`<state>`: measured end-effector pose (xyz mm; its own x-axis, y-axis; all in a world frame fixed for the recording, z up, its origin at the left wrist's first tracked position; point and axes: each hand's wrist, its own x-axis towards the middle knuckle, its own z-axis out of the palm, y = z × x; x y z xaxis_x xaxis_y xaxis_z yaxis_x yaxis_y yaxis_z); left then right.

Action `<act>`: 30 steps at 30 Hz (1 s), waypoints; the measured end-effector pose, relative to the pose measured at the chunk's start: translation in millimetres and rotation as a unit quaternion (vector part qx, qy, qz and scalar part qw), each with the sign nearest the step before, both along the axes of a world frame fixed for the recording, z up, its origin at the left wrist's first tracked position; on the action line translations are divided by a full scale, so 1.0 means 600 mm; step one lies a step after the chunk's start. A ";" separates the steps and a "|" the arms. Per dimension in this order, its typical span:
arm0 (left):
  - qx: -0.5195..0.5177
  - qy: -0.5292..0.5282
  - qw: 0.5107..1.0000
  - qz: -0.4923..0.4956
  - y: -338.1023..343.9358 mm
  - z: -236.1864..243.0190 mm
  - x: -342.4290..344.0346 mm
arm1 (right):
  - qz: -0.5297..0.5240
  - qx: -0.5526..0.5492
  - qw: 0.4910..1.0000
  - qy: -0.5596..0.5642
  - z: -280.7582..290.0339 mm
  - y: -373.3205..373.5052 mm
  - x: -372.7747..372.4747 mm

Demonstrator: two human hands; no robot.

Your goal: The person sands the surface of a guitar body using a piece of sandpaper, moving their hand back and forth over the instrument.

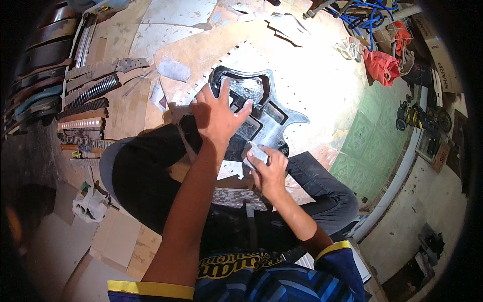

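A dark, glossy electric guitar body (271, 134) with pointed horns and several routed cavities lies flat in front of my crossed legs. My left hand (217, 113) rests on its left side, fingers spread, holding nothing. Part of the body's edge is hidden beneath this hand and forearm. My right hand (273, 173) is closed around a small grey block (257, 152), which looks like a sanding block, at the body's near edge. Whether the block touches the surface is hard to tell.
Several guitar necks (95, 90) lie at the left. A grey sheet (173, 69), perhaps sandpaper, sits beyond my left hand. Red cloth (381, 66) and blue cable (370, 20) are at the far right. Cardboard (116, 236) lies near left, beside another person (30, 211).
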<state>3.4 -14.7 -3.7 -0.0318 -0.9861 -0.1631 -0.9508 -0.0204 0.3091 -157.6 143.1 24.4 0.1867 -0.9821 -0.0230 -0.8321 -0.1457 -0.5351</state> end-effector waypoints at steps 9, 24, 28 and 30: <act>0.036 0.015 0.999 0.006 -0.006 0.009 -0.005 | -0.068 0.035 0.997 0.013 0.007 0.021 0.013; -0.090 0.001 0.996 -0.016 0.005 -0.024 0.005 | -0.172 -0.012 0.985 0.008 -0.017 -0.039 0.015; -0.087 0.016 0.996 -0.031 -0.002 -0.022 -0.001 | -0.158 -0.008 0.987 0.019 -0.014 0.044 0.008; -0.090 0.014 0.995 -0.028 0.000 -0.029 0.002 | -0.172 -0.030 0.984 0.018 -0.019 -0.014 0.019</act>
<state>4.4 -14.4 -21.0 -0.0894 -0.9958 0.0171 -0.9396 0.0900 0.3303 -146.5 134.6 12.8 -0.1574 -0.9868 0.0372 -0.8558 0.1175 -0.5038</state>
